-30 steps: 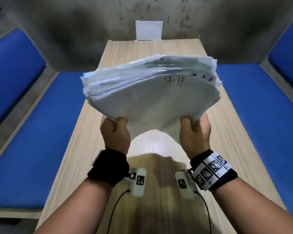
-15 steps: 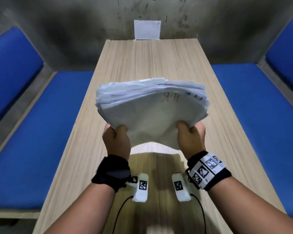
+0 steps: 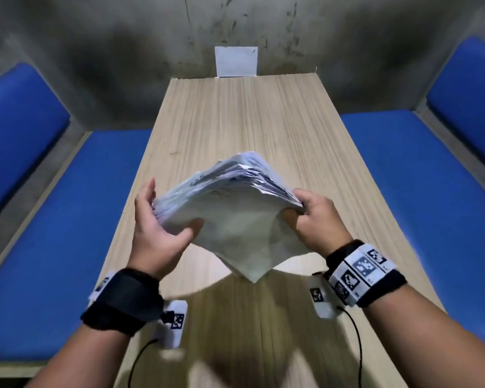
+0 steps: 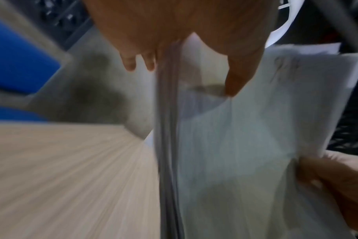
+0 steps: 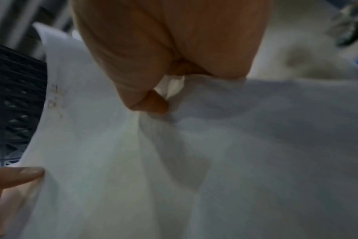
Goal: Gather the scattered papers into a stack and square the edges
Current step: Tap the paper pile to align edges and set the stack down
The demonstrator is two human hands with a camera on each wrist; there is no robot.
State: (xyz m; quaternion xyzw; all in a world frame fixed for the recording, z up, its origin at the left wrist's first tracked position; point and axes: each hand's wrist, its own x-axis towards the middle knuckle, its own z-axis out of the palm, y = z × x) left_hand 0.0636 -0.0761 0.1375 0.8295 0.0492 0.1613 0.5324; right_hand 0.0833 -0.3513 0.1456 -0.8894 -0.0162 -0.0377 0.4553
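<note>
A thick stack of white papers (image 3: 235, 219) hangs above the wooden table (image 3: 235, 121), turned so that one corner points down towards me. My right hand (image 3: 300, 208) grips the stack's right corner, thumb on the front sheet and fingers curled behind. My left hand (image 3: 171, 208) lies at the left edge with its fingers straight and its thumb resting on the front sheet. In the left wrist view the stack (image 4: 245, 145) runs edge-on between thumb and fingers of my left hand (image 4: 186, 77). In the right wrist view, blurred, my right hand (image 5: 174, 87) pinches the creased stack (image 5: 194, 161).
A single white sheet (image 3: 235, 61) leans on the grey wall at the table's far end. Blue padded benches (image 3: 53, 233) (image 3: 417, 191) run along both sides of the table. Thin black cables hang from my wrists near the table's front edge.
The stack has dropped lower and turned from bottom edge down to corner down. My left hand left the bottom edge for the left side and straightened its fingers. The right hand shifted to the right corner.
</note>
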